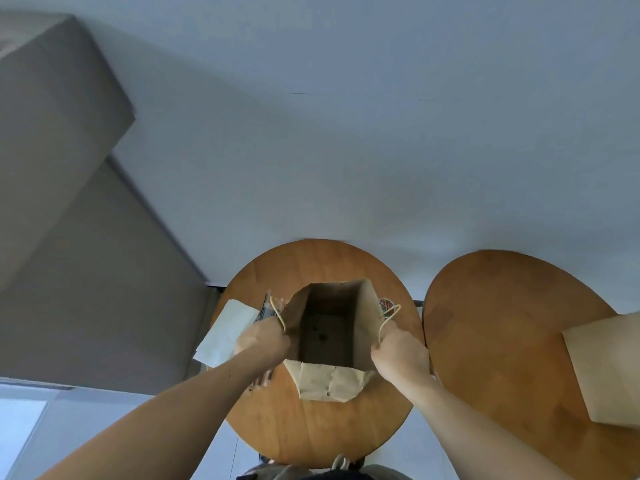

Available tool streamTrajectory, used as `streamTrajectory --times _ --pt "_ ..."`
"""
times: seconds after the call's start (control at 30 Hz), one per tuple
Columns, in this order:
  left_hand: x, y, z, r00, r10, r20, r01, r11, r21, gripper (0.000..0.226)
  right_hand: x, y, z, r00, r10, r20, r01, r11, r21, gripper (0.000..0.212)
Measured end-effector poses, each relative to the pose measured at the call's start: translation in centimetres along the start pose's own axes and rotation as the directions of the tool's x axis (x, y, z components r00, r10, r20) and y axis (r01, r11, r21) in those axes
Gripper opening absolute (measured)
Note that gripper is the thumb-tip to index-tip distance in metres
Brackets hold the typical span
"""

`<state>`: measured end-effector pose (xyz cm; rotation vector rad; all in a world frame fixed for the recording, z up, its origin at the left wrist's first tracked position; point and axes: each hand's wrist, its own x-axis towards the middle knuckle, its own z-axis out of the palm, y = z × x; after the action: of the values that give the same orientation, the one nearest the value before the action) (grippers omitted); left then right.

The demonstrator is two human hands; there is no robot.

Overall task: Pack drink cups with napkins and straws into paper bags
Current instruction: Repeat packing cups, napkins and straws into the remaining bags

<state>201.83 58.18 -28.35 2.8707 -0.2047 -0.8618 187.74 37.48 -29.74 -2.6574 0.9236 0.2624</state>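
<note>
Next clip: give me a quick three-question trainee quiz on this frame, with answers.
1. True or false: the left hand and the right hand each grip a side of the upright paper bag.
2. Inside that bag one can see: A) a cup; B) napkins; C) nothing packed.
3. Fill in: the second bag lies flat on the ___-hand round table.
Key: 1 true; 2 C; 3 right.
</note>
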Motion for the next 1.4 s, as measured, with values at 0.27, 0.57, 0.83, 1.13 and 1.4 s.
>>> streamTrajectory --times 0.27,0.57,0.83,1.13,1.4 --pt "-0.1 0.0 1.9 0.965 0.175 0.197 -0.133 0.970 -0.206 0.028 -0.4 -1.0 0.3 0.980 -0.174 0.096 0.169 0.984 0.055 0.037" --pt "-0.9 0.6 -1.5 0.870 0.323 0.371 -0.259 0.942 -0.214 0.109 -0.1 0.9 -2.1 0.863 -0.314 0.395 0.123 0.891 0.438 0.087" --pt "-0.5 1.4 -5.8 0.907 0.379 0.185 -0.371 0.925 -0.081 0.099 2.0 -0.9 -6.3 0.917 -0.334 0.219 0.252 0.908 0.334 0.063" --pt "-1.7 1.1 -10.8 0.941 0.323 -0.103 -0.312 0.943 0.113 0.091 4.6 -6.4 -10.7 0.887 -0.444 0.125 0.420 0.889 0.181 0.056" --pt "-4.0 -1.9 -23.7 0.851 0.315 -0.420 -0.291 0.949 0.122 0.080 6.3 -17.5 -18.4 0.793 -0.609 -0.012 0.606 0.788 0.103 0.057"
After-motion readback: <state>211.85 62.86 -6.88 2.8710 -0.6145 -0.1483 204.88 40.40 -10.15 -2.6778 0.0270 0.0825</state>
